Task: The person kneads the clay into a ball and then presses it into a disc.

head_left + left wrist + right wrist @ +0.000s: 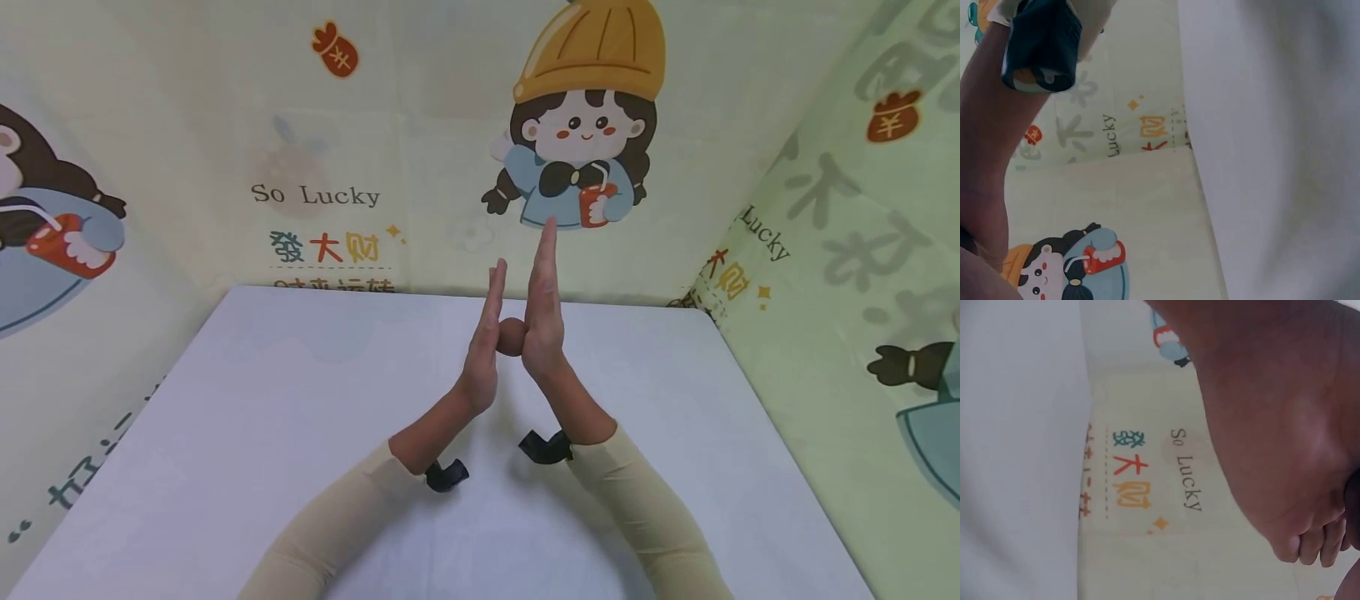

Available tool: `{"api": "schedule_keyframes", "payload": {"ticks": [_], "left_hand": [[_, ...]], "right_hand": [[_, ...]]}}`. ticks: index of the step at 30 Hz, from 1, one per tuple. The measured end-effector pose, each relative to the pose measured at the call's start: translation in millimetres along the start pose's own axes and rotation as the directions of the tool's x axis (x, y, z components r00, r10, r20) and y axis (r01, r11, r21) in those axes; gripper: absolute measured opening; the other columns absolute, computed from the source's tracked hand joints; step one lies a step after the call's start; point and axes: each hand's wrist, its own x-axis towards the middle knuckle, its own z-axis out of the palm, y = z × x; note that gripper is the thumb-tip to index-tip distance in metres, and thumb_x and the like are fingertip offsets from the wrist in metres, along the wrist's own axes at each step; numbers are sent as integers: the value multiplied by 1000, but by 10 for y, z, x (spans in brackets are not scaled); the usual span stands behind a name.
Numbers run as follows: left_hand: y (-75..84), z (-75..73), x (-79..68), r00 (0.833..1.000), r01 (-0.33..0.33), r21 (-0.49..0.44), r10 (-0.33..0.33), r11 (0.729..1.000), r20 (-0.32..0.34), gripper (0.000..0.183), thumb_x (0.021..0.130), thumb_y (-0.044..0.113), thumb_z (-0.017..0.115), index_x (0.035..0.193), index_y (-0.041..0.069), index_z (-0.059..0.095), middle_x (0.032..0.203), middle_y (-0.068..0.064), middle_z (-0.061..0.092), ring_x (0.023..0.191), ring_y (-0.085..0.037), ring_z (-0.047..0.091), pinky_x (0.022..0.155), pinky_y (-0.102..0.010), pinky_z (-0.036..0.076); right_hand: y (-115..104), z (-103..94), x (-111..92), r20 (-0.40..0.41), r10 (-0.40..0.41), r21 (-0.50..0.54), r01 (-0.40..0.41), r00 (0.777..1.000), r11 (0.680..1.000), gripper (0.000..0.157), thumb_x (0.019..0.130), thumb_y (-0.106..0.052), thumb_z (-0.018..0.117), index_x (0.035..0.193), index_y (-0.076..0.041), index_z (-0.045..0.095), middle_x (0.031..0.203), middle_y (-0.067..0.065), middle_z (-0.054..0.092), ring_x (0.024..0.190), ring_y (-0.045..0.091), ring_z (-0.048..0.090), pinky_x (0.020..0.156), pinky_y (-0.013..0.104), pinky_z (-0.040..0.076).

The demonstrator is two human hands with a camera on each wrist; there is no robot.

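A small round brown ball [512, 337] is held between two facing palms, above the white table in the head view. My left hand [483, 354] touches its left side, fingers straight and pointing up and away. On the other side my right hand [545, 312] presses against it with straight fingers. In the right wrist view the right palm [1279, 437] fills much of the right side, and a dark part of the ball [1353, 509] shows at the edge. Only part of the left hand [985, 225] appears in the left wrist view. What the ball is made of, I cannot tell.
Below the hands spreads a white tabletop [300, 433]. Printed cloth walls [435, 150] stand behind it and at both sides. Each wrist carries a black camera mount [546, 447], and beige sleeves [337, 517] cover the forearms.
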Motion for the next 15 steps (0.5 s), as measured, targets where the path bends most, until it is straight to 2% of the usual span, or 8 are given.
{"api": "schedule_keyframes", "payload": {"ticks": [8,15], "left_hand": [[85,37,-6,998,-56,-15,56,998,2,62,110,23,10,167,-1,5,176,-10,4,161,-18,-6,127,-45,-3],[183,34,39,995,-96,-49,96,994,-8,63,110,27,10,167,-1,3,176,-11,1,161,-19,-8,127,-43,-4]], "right_hand": [[78,-61,15,-30,15,29,-14,999,999,76,113,-47,22,167,0,-2,176,8,-5,161,17,-7,127,39,-4],[161,-65,-44,-22,68,61,-67,997,996,65,112,-33,16,168,-5,-3,177,1,-5,160,15,-7,126,41,-5]]}}
